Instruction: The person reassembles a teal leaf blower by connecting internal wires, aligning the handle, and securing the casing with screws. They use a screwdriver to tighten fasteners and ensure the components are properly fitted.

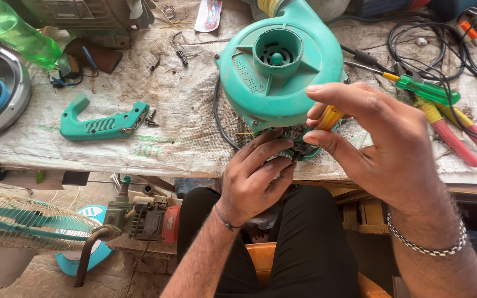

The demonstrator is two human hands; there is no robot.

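The workbench (183, 143) carries a woven cloth cover and runs across the upper half of the view, its near edge just above the seated person's lap.

The teal blower housing (274, 77) is the largest item on it. It lies flat near the bench's front edge with its round intake facing up, and its handle end points toward the person. The long axis therefore runs from the far side of the bench straight down to the hands, which meet at that near end.

The right hand (382, 149) is closed on a yellow-handled screwdriver (329, 117), held between thumb and fingers and angled down and leftward into the housing's near end. The tip is hidden, so its contact cannot be confirmed.

The left hand (258, 174) sits directly below the housing, fingers curled and pressed against the dark parts at the opening. Whether it grips a loose part cannot be told. It is the nearer hand to the opening.

A detached teal handle shell (103, 126) lies well apart to the left. A green-handled screwdriver (426, 91) and red-handled pliers (456, 140) lie to the right, beside black cables (432, 44).
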